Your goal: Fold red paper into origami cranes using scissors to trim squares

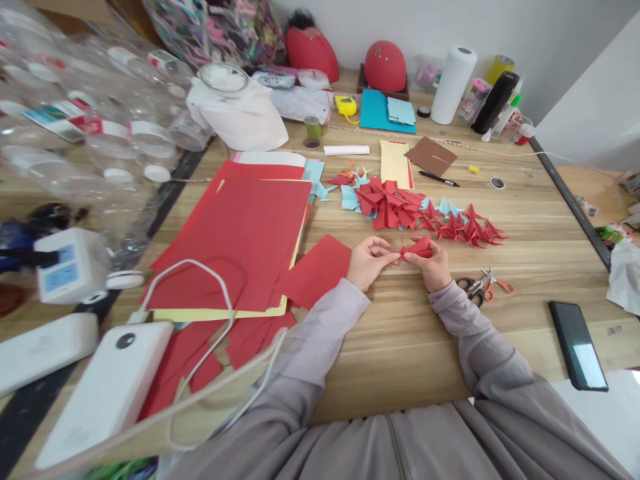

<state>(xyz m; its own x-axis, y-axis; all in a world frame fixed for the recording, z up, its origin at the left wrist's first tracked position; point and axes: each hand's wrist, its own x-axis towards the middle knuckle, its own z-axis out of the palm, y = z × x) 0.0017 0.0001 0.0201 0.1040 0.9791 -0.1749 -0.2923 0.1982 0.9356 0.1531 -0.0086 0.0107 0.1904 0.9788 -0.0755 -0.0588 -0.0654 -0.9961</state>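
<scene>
Between my two hands is a small folded piece of red paper (420,248), held just above the wooden table. My left hand (371,261) pinches its left tip between thumb and forefinger. On the other end, my right hand (431,265) is closed around the wider folded part, thumb on top. Right behind my hands lies a pile of red folded paper pieces (387,201), with pointed red paper shapes (473,227) to its right and light blue ones among them. A flat red paper square (320,270) lies to the left of my left hand.
Large red sheets (255,233) are stacked at left, with red scraps (255,337) in front. Scissors (484,287) and a phone (579,345) lie at right. A white power bank (107,393) with a cable and many plastic bottles (107,143) occupy the left side.
</scene>
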